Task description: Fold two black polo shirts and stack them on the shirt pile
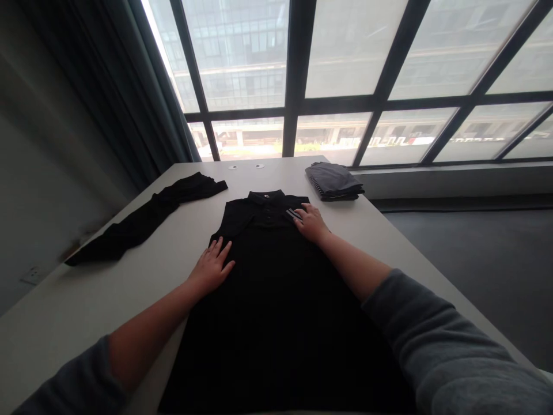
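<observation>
A black polo shirt (276, 300) lies spread flat in front of me, its collar toward the window and its hem toward me. Its short sleeves are folded inward over the chest. With fingers spread, my left hand (212, 266) rests on the shirt's left edge, just below the folded sleeve. My right hand (311, 222) lies on the upper right of the shirt, over the sleeve with light stripes at its cuff. The fingers of that hand are stretched out and slightly bent. Neither hand visibly grips the cloth.
The white table (254, 177) carries another black garment (147, 222), crumpled along the left side. A stack of folded dark clothes (334, 181) sits at the far right edge. Two small white discs (260, 166) lie near the far edge, before the large window. A dark curtain (142, 86) hangs at left.
</observation>
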A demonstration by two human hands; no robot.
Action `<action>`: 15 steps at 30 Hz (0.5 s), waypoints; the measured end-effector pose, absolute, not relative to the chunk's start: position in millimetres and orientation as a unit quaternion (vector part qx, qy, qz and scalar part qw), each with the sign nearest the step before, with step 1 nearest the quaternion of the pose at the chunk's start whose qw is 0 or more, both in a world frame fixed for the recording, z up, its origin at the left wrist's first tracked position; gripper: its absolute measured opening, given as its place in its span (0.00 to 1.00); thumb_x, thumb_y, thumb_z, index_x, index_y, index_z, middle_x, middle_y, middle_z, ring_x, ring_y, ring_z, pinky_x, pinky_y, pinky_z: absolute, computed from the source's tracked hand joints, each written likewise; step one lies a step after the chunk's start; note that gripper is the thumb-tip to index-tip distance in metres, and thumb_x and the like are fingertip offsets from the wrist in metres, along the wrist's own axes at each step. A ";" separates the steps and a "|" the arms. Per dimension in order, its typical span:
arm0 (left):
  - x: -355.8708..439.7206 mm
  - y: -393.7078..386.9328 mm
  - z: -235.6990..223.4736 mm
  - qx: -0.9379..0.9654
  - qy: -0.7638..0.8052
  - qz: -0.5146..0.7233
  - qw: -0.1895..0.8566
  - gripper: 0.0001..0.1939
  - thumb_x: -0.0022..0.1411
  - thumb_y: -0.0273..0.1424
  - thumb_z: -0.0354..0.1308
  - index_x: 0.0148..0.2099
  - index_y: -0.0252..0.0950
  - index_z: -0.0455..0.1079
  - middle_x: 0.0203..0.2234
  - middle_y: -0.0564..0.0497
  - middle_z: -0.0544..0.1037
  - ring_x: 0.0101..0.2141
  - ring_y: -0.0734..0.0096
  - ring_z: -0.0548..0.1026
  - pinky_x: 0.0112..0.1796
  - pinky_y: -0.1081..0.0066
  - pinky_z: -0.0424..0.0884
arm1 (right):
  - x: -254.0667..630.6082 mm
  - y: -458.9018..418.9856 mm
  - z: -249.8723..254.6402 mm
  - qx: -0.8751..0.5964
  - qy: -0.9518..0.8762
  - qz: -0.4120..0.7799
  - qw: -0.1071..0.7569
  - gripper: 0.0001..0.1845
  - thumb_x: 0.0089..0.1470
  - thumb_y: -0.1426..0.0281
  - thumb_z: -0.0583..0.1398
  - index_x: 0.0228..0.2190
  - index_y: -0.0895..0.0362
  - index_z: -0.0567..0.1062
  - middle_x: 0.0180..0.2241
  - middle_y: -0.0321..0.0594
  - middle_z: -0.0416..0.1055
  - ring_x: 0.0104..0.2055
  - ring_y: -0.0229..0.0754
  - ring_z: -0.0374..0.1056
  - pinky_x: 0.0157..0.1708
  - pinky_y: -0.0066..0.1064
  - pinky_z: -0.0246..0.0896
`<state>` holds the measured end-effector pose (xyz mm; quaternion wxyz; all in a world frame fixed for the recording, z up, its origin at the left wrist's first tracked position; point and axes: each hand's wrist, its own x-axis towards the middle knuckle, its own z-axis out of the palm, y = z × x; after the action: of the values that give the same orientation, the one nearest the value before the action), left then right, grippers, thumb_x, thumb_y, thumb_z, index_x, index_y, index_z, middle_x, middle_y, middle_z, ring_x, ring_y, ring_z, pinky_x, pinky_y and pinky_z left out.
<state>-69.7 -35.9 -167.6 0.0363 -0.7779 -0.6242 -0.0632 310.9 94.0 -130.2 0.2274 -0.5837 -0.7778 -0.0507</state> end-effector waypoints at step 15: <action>-114.1 -231.3 -185.7 -0.841 -0.532 -0.086 0.048 0.40 0.71 0.50 0.50 0.79 0.53 0.41 0.74 0.50 0.53 0.73 0.50 0.54 0.68 0.41 0.56 | 335.9 -192.6 -162.1 -0.410 -0.896 0.129 0.113 0.41 0.66 0.51 0.59 0.73 0.36 0.50 0.75 0.33 0.41 0.77 0.57 0.41 0.75 0.59 0.42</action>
<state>-114.1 -231.3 -185.7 0.0482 -0.8411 -0.5318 -0.0862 335.9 -192.6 -162.1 0.1134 -0.4104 -0.8956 0.1294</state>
